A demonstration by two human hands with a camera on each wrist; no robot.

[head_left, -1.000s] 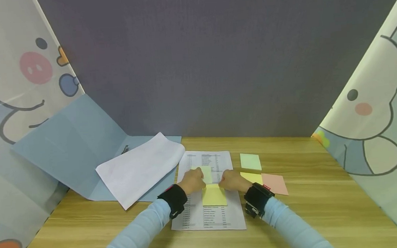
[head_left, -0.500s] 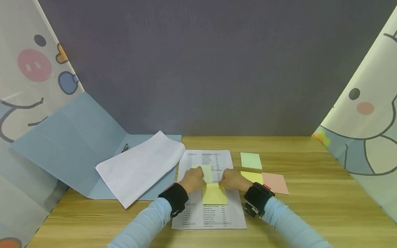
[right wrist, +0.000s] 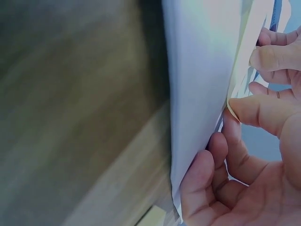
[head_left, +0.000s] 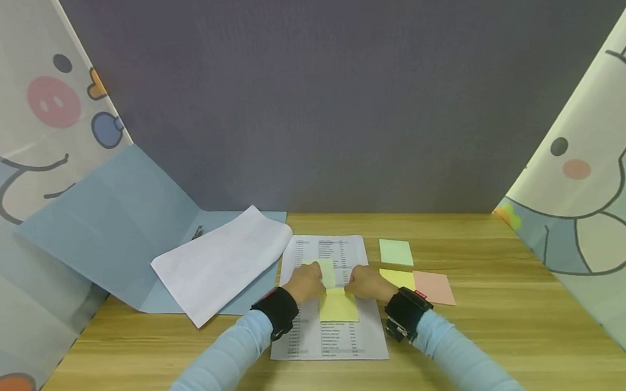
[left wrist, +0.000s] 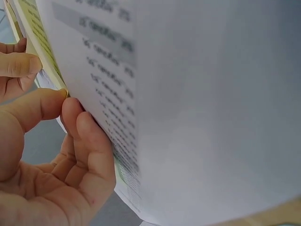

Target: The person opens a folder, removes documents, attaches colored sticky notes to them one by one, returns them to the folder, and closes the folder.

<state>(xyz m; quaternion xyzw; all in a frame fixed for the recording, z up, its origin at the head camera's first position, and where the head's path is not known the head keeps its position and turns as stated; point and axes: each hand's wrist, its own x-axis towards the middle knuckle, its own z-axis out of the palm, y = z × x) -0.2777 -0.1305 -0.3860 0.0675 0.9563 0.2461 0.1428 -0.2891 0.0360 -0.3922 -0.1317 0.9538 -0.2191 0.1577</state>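
Note:
A printed sheet lies on the wooden table with a yellow sticky note over its middle. My left hand pinches the note's upper left corner; in the left wrist view, thumb and forefinger meet at that corner. At the opposite upper corner, my right hand pinches the note, its thumb pressing on the edge in the right wrist view. The other fingers of both hands curl in close to the sheet. Just above the yellow note sits a pale green sticky note, partly covered by my left hand.
On the left an open light blue folder holds a white sheet and a small dark clip-like thing. To the right lie a green sticky pad, a yellow pad and a pink pad. A grey panel stands behind.

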